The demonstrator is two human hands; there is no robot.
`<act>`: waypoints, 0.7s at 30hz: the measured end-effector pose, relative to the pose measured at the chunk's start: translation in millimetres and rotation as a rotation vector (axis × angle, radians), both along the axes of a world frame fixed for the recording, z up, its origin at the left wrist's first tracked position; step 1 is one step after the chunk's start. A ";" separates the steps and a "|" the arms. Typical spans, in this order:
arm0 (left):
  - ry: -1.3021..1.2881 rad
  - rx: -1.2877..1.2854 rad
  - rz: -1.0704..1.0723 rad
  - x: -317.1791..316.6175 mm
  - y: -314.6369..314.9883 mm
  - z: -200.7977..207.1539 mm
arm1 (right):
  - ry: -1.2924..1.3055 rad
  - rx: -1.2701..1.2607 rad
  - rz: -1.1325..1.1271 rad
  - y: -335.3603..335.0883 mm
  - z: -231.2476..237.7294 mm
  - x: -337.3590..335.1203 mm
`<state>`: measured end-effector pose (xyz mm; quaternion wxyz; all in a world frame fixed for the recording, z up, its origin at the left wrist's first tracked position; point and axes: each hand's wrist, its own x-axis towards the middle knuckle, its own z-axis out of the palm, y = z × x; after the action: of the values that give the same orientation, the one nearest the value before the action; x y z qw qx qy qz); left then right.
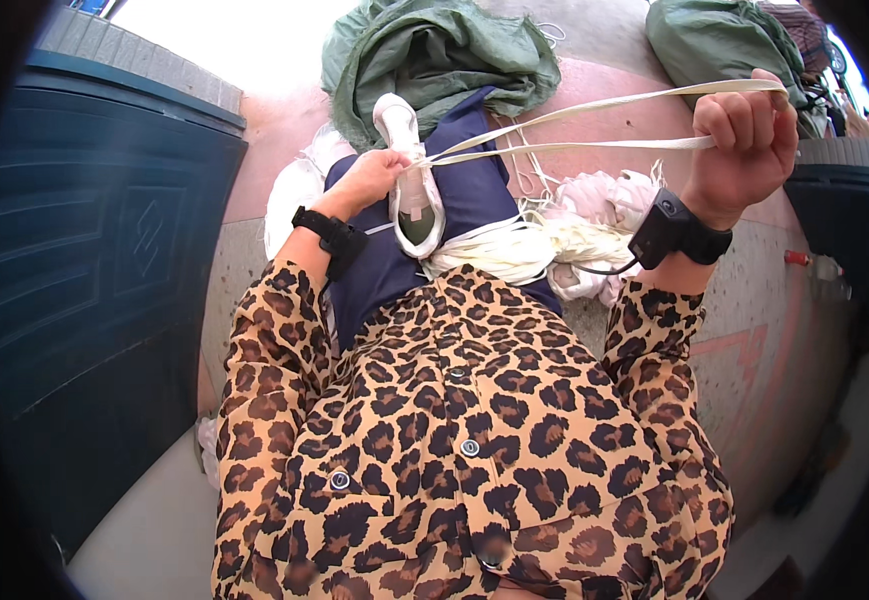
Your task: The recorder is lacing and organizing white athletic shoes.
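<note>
On my lap lies a white shoe (pixel 419 215) with its toe pointing away from me. A white shoelace (pixel 594 105) runs from the shoe's eyelets in two taut strands up to the right. My right hand (pixel 749 130) is closed in a fist around the far end of that lace, raised well off to the right. At the top of the shoe's lacing, my left hand (pixel 374 180) pinches the lace against the shoe. A bundle of loose white laces (pixel 499 250) rests across my right thigh, just beside the shoe.
Several pale pink and white shoes (pixel 609 200) are piled right of my lap. More white shoes (pixel 289 205) lie on the left. A green woven sack (pixel 434 60) sits ahead, another green sack (pixel 724 45) at the far right. A dark blue door panel (pixel 104 250) stands at left.
</note>
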<state>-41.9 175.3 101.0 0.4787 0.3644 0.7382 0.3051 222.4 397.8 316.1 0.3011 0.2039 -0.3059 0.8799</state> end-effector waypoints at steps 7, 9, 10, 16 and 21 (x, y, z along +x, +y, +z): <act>0.093 -0.065 -0.054 -6.9 0.8 -0.4 | -0.344 0.170 -0.458 4.8 -5.1 13.0; 0.067 -0.056 -0.009 -8.8 3.0 0.4 | -0.501 0.245 -0.647 8.0 -8.3 18.4; 0.044 -0.051 0.008 -9.9 4.0 0.7 | -0.564 0.274 -0.730 10.7 -10.4 21.3; 0.267 -0.005 -0.126 -6.5 1.4 2.3 | -0.696 0.179 -0.902 28.3 -23.5 49.9; 0.472 -0.095 -0.116 1.7 2.0 7.0 | -0.711 0.171 -0.876 36.6 -31.6 68.4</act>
<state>-40.2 177.3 108.0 0.3264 0.4446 0.8208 0.1486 290.8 434.4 284.5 0.4986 -0.2270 -0.5147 0.6595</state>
